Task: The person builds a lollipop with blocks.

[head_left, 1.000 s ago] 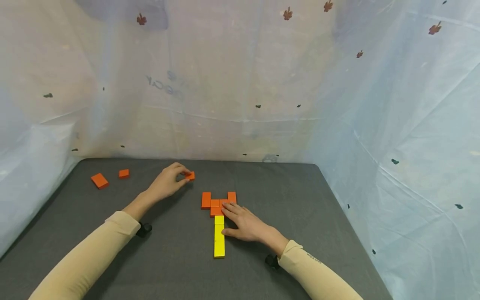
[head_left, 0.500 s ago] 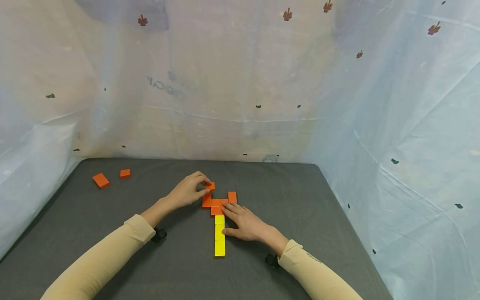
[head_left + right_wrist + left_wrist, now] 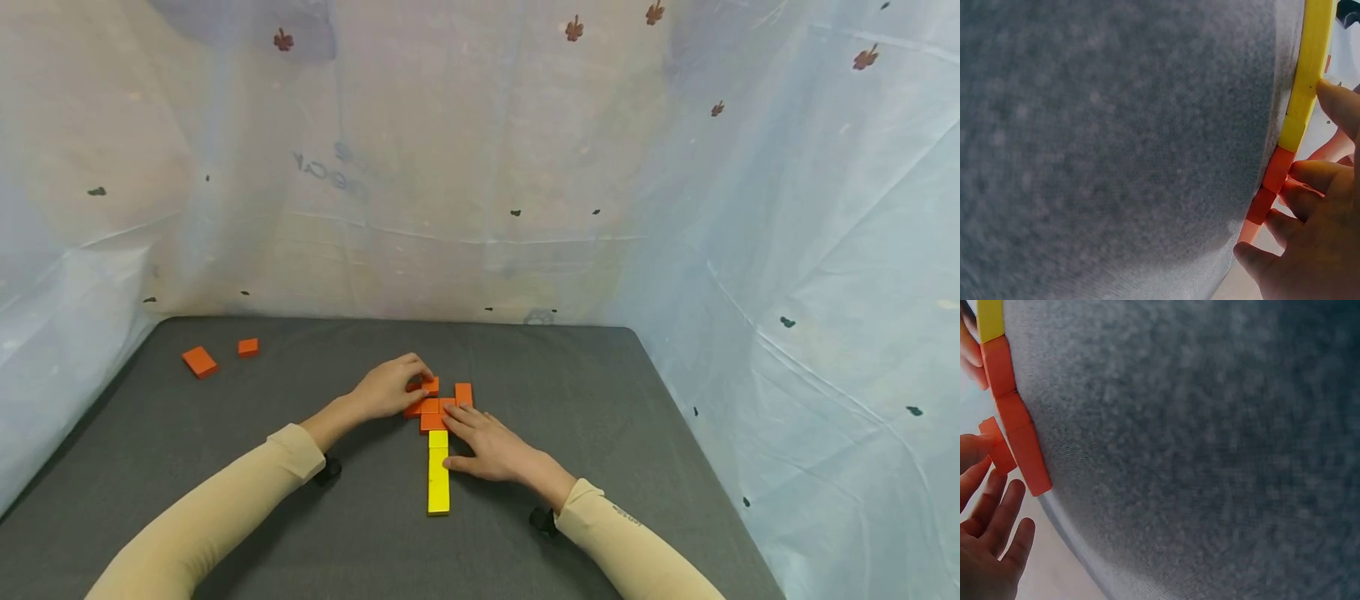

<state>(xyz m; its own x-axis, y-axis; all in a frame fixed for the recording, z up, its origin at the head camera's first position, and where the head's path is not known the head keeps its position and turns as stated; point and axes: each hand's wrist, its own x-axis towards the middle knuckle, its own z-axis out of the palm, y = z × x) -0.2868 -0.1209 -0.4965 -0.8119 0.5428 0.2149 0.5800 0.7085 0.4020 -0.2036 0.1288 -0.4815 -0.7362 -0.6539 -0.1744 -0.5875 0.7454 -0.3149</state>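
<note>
My left hand [image 3: 385, 389] pinches a small orange block [image 3: 432, 385] between thumb and fingers, just above the gap between two upright orange blocks. In the left wrist view that orange block [image 3: 1000, 450] overlaps the row of laid blocks, the other fingers spread apart. Flat on the table, the orange blocks [image 3: 430, 422] form a forked shape, topped on the right by an upright orange block [image 3: 464, 392]. Below them run a small yellow block [image 3: 438, 439] and a long yellow block [image 3: 438, 487]. My right hand [image 3: 491, 448] rests fingertips on the orange blocks, its thumb at the yellow one.
At the far left of the dark grey table [image 3: 300, 533] lie a larger orange block [image 3: 199, 362] and a smaller orange block [image 3: 248, 347]. A pale patterned sheet [image 3: 450, 167] hangs behind the table and along its right side.
My left hand has carried the small orange block rightward and nearer, from the far side of the table to the top of the block shape. My right hand has stayed in place.
</note>
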